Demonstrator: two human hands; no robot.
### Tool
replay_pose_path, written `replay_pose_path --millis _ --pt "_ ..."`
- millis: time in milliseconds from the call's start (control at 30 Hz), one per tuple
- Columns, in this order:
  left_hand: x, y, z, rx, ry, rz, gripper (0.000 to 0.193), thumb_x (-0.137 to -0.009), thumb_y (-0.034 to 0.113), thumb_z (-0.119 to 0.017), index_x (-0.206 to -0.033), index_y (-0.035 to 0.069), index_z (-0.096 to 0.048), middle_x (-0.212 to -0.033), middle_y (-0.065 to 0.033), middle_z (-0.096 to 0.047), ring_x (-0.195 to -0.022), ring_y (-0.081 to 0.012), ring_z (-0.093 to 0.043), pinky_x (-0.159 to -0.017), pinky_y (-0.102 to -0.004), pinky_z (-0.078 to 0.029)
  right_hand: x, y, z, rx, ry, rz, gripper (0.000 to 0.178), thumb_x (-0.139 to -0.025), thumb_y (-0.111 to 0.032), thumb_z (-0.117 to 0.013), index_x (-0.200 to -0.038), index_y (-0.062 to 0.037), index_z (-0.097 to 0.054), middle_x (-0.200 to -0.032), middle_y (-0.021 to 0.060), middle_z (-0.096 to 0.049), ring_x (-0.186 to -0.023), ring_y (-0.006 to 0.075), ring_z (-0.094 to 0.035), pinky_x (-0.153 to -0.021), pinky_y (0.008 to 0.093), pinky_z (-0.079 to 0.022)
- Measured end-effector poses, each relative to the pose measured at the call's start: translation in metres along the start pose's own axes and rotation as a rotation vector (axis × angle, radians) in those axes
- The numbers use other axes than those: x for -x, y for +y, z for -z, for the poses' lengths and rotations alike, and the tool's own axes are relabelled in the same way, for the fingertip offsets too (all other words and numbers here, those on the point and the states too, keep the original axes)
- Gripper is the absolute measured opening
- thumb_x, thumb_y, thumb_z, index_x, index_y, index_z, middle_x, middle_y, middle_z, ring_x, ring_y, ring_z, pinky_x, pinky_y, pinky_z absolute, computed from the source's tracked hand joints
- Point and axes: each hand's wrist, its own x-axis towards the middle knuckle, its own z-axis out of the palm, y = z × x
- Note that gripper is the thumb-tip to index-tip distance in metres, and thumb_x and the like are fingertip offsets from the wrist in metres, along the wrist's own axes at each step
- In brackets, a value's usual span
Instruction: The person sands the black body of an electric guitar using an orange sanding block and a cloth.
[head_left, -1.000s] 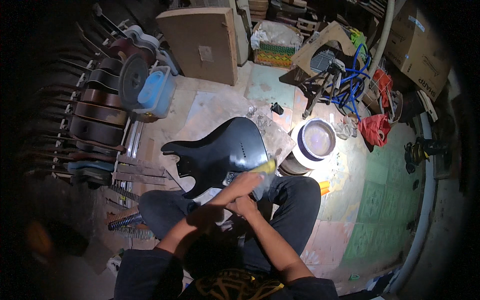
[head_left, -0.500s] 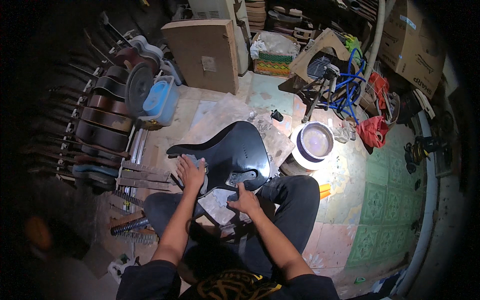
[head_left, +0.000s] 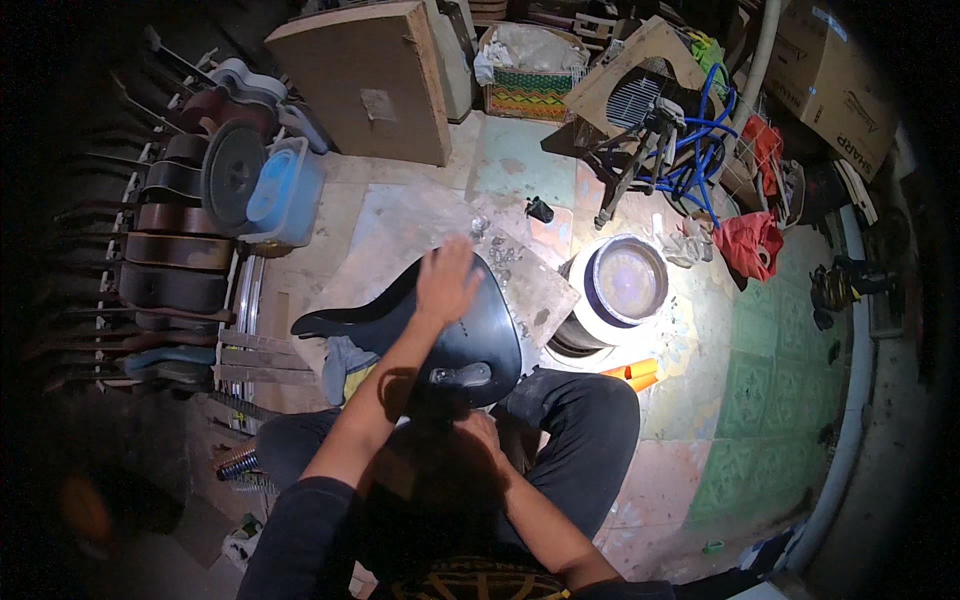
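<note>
A glossy black guitar body lies across my lap, its narrow horn pointing left. An oval recess with metal-looking parts sits near its close edge. My left hand rests on the far part of the body, fingers stretched and apart. At the near edge, my right hand is closed against the body; its fingertips are partly hidden in shadow. A grey cloth lies by the horn, left of my left forearm, with something yellow beside it.
Several guitars stand in a row at left, beside a clear tub with a blue container. A stained board lies beyond the body. A round basin stands at right, near orange pieces, a blue hose and a red bag.
My left hand has left the grey cloth and moved up and right onto the far part of the guitar body. My right hand has shifted down along the near edge. The view has shifted.
</note>
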Motion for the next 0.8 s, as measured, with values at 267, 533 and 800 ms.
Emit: replay_pose_path --millis 267,533,800 --pt "0.015 0.079 0.013 0.118 -0.193 -0.356 0.064 -0.092 0.035 -0.064 -0.145 0.002 -0.05 -0.154 -0.0181 -0.046 -0.146 -0.0324 -0.04 -0.121 -0.0547 -0.026 -0.002 -0.013 -0.011 -0.077 0.057 -0.394 0.05 -0.105 -0.045 -0.045 -0.112 -0.002 -0.07 -0.092 0.027 -0.071 -0.086 0.043 -0.068 -0.072 0.0515 -0.052" --pt "-0.005 0.017 0.017 0.087 -0.187 -0.188 0.061 -0.096 0.042 -0.057 -0.15 0.014 -0.049 -0.158 -0.0153 -0.043 -0.15 -0.0326 -0.035 -0.123 -0.0568 -0.022 0.0 -0.026 -0.005 0.103 0.099 -0.228 0.029 -0.099 -0.023 -0.053 -0.117 -0.0024 -0.065 -0.082 0.0231 -0.069 -0.081 0.0422 -0.069 -0.068 0.0513 -0.053" --pt "-0.007 0.039 0.003 0.04 -0.07 0.012 0.069 -0.096 0.044 -0.058 -0.15 0.004 -0.045 -0.159 -0.0179 -0.041 -0.149 -0.0383 -0.034 -0.121 -0.0586 -0.023 0.0 -0.003 -0.005 -0.182 0.056 0.025 0.034 -0.098 -0.029 -0.054 -0.115 -0.0034 -0.068 -0.073 0.0108 -0.068 -0.072 0.0261 -0.069 -0.07 0.0418 -0.055"
